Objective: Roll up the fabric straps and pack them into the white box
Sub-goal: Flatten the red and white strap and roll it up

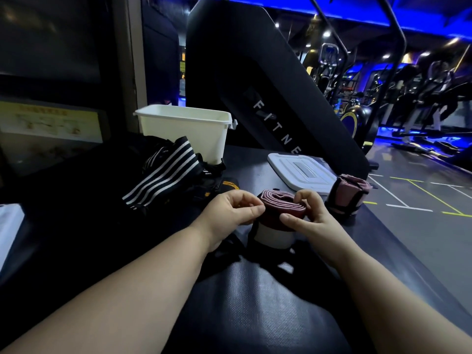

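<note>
Pink fabric strap (279, 201), an oval coil running left-to-right, is pinched at its ends by the left hand (229, 208) and right hand (309, 213); the white box (184, 134) stands beyond, nearer the left.

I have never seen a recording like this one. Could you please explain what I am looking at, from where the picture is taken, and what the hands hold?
There is no machine here: these are a person's two bare hands. The single picture comes from a camera worn on the head, looking forward and down. The left hand and right hand together hold a pink strap, partly rolled, over a dark padded surface. Behind it are an open white box, a white lid lying flat, black striped straps and a second pink roll. The place looks like a gym.
</note>
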`<state>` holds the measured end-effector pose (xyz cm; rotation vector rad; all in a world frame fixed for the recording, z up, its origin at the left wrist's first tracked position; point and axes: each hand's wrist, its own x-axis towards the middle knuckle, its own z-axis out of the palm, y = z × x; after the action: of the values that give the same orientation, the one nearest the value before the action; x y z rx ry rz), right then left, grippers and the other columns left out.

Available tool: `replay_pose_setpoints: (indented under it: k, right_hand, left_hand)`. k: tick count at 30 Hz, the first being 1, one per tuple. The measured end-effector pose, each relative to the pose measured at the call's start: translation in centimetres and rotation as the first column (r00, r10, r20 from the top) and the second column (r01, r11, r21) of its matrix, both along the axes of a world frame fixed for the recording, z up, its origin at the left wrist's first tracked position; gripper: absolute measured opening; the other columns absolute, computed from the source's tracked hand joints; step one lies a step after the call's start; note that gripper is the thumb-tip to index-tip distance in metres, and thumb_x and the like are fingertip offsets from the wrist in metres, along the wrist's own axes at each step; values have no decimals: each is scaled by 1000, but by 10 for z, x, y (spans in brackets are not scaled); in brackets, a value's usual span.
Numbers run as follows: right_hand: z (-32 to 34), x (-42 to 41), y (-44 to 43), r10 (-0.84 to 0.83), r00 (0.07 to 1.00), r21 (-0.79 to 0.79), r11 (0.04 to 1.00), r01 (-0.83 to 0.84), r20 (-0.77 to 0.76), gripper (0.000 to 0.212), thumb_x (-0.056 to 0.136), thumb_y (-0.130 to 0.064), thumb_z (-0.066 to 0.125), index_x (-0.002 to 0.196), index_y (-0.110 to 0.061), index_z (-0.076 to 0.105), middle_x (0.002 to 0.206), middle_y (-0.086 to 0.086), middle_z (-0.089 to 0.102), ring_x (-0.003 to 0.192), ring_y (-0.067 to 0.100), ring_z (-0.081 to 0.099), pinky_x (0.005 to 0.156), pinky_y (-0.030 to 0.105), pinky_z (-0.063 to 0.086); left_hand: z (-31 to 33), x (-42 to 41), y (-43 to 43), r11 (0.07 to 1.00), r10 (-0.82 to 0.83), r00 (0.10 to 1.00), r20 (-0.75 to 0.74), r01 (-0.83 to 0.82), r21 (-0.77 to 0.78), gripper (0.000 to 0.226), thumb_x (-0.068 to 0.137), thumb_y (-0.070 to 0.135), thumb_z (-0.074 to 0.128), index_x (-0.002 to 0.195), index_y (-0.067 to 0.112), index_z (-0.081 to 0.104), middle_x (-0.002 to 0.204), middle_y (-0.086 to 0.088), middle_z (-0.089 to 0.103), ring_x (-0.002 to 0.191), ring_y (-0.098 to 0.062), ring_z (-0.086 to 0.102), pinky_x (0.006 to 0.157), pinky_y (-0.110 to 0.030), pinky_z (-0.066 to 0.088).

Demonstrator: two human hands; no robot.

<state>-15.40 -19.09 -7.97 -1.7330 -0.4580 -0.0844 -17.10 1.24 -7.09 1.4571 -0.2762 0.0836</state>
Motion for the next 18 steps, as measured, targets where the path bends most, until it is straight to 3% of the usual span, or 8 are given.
replay_pose_setpoints:
  k: [2, 4, 7, 9, 12, 15, 18]
  right_hand:
    - [1, 1, -2, 0, 1000, 12, 1000, 0, -14, 61, 54, -47, 86, 106, -40, 54, 113, 5, 66, 99, 22, 65, 93, 44, 51]
    - [1, 2, -3, -5, 1000, -3, 1000, 5, -20, 71, 53, -47, 86, 115, -45, 53, 118, 4, 65, 108, 22, 64, 98, 44, 51]
    - [3, 2, -2, -3, 1000, -33, 999, 4, 6, 70, 54, -47, 86, 117, -36, 59, 121, -3, 66, 115, 14, 61, 102, 42, 48]
    - [4, 1, -2, 20, 1000, -33, 999, -20, 1, 62, 60, -37, 84, 116, -29, 61, 119, -5, 68, 115, 13, 61, 103, 41, 47]
    - [4, 0, -4, 28, 1000, -117, 993, -26, 14, 72, 60, -36, 86, 125, -25, 58, 123, -4, 67, 118, 12, 60, 103, 38, 47]
    - [2, -1, -4, 22, 1000, -176, 984, -22, -6, 82, 48, -43, 92, 121, -37, 54, 121, -9, 66, 116, 5, 60, 104, 31, 45]
    - [1, -1, -3, 17, 1000, -218, 976, -13, 18, 82, 48, -36, 92, 120, -37, 53, 121, -9, 66, 117, 3, 59, 106, 31, 44]
  left_hand:
    - [-2, 3, -2, 996, 81, 996, 42, -82, 18, 20, 80, 0, 72, 77, 18, 67, 75, 3, 64, 73, -9, 59, 73, -21, 50]
    - [-4, 7, -3, 987, 149, 987, 65, -153, 56, 33, 79, 2, 75, 98, 24, 59, 97, 2, 64, 91, -12, 60, 88, -25, 49]
    - [-4, 7, -1, 997, -46, 999, 2, 46, 67, 61, 89, 1, 62, 136, 29, 36, 138, 3, 48, 126, -11, 47, 109, -28, 37]
    - [-3, 6, -3, 983, -155, 987, -44, 158, 94, 64, 96, 3, 52, 151, 21, 23, 148, 1, 41, 133, -7, 41, 108, -22, 34]
    - [-2, 4, -2, 969, -158, 986, -59, 167, 184, 62, 98, 12, 52, 152, 21, 23, 152, 1, 36, 134, -8, 38, 106, -20, 35]
    - [-3, 6, 2, 960, -172, 983, -63, 181, 214, 72, 89, 28, 67, 151, 25, 29, 151, 1, 38, 136, -12, 40, 115, -31, 31]
    - [-3, 5, 4, 934, -197, 980, -23, 195, 300, 80, 73, 38, 77, 143, 30, 39, 143, 4, 45, 128, -7, 48, 108, -23, 39]
